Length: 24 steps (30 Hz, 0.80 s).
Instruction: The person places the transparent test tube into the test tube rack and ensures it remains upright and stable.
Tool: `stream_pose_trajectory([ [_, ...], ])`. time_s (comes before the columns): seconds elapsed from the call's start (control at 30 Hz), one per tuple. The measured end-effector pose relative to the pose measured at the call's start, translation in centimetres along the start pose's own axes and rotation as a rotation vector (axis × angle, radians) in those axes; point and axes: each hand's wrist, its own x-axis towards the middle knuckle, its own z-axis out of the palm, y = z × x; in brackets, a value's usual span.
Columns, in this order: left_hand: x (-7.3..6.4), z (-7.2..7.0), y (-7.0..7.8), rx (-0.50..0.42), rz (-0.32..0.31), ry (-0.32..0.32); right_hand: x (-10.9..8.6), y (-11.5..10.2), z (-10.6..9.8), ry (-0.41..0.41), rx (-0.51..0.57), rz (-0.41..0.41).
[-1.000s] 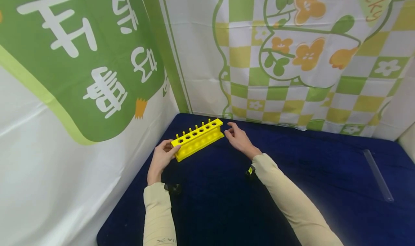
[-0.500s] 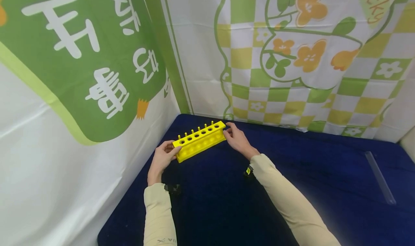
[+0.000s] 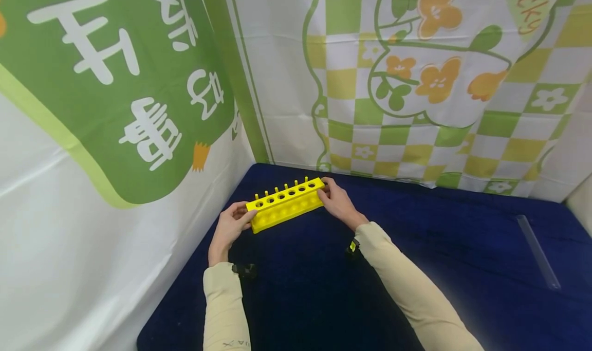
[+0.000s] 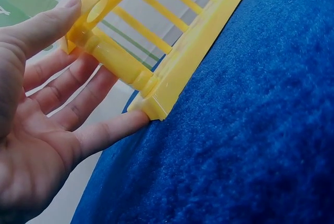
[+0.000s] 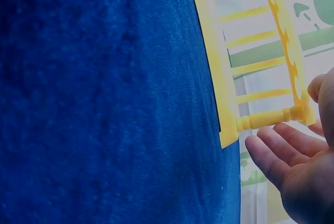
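Smooth plastic rack (image 3: 288,208), fuzzy tablecloth (image 3: 296,289); matt cloth hanging (image 3: 407,86)

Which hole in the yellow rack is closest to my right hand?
The end hole of the yellow rack, furthest right in the head view, beside the right hand; the other five holes run toward the left hand.

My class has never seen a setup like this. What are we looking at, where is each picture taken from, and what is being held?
There is no machine here: you see a person's bare left hand and right hand. The wide picture is taken from the person's head, looking forward and down; the two close ones are taken from the wrists. On the dark blue cloth lies what looks like a clear tube, apart from both hands. The left hand grips one end of a yellow rack with a row of round holes along its top; the right hand holds its other end.
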Motion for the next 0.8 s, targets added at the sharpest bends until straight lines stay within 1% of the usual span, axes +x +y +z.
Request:
stream_pose_trajectory([
  [0.1,0.02,0.07,-0.12,-0.004,0.007,-0.003,-0.06,0.19,0.09,0.013,0.004,0.002],
  [0.23,-0.02,0.06,-0.31,-0.007,-0.001,-0.023,-0.17,0.37,0.36,0.033,0.013,0.015],
  [0.33,-0.06,-0.21,-0.48,-0.008,-0.008,-0.017,-0.08,0.23,0.66,0.034,0.023,0.0],
  [0.47,-0.02,-0.48,-0.53,-0.015,0.001,-0.007,0.16,-0.08,0.85,0.061,0.033,-0.023],
  [0.57,0.08,-0.42,-0.48,-0.022,-0.001,-0.024,0.17,-0.12,0.77,0.085,0.033,-0.018],
  [0.8,0.31,-0.08,-0.43,-0.047,-0.014,-0.048,0.02,0.34,0.44,0.091,0.035,0.002],
])
